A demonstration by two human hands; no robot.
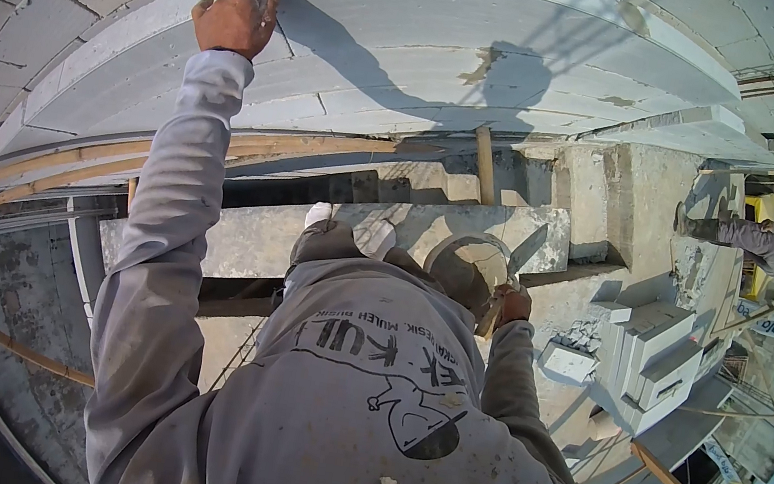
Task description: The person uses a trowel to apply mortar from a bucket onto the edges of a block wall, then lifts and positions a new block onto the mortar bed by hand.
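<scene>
My left hand point(238, 14) rests on the top edge of the pale block wall point(370, 32), its thumb apart from the fingers and mortar on the fingertips. Low beside my body, my right hand point(515, 306) is closed at the right side of a round bucket point(469, 267). A narrow tan piece shows by its fingers, but what it grips is too small to make out. Greyish material lies inside the bucket.
Stacked pale blocks point(657, 361) stand at right, near rubble and a loose block point(567, 363). A plank point(250, 246) lies below my feet. Bamboo poles point(60, 165) run along the left. Another person point(757, 240) is at far right.
</scene>
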